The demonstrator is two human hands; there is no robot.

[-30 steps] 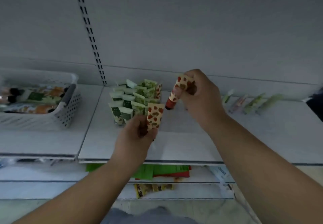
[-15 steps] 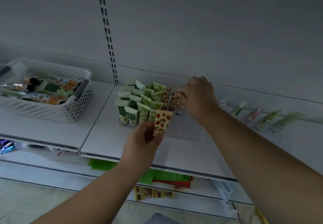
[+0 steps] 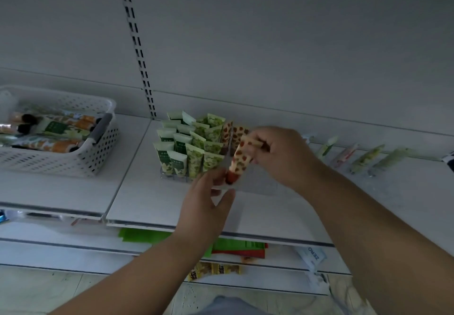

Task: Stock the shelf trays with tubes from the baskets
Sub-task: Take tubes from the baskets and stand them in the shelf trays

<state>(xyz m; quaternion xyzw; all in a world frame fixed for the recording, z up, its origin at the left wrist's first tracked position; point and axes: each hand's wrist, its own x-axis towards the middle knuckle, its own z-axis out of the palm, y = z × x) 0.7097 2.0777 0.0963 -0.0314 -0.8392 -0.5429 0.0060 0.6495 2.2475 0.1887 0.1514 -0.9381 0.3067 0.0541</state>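
Note:
A strawberry-print tube (image 3: pixel 242 158) with a red cap (image 3: pixel 231 179) hangs cap-down over the shelf. My right hand (image 3: pixel 285 157) pinches its flat top end. My left hand (image 3: pixel 208 201) is just below, fingertips at the cap and thumb spread apart from it. Behind stands a clear tray (image 3: pixel 172 179) holding rows of upright green tubes (image 3: pixel 186 147), with two strawberry tubes (image 3: pixel 233 131) at its right side. At the left, a white perforated basket (image 3: pixel 98 152) holds several lying tubes (image 3: pixel 56 130).
Several loose tubes (image 3: pixel 366 155) lie in a row at the back right of the white shelf (image 3: pixel 147 199). A slotted upright (image 3: pixel 137 51) runs up the back wall. Green and red packs (image 3: pixel 145 236) sit on the lower shelf.
My right hand left its first tube standing in the tray, came back and took the top of the tube my left hand held. My left hand loosened its grip and dropped to the cap.

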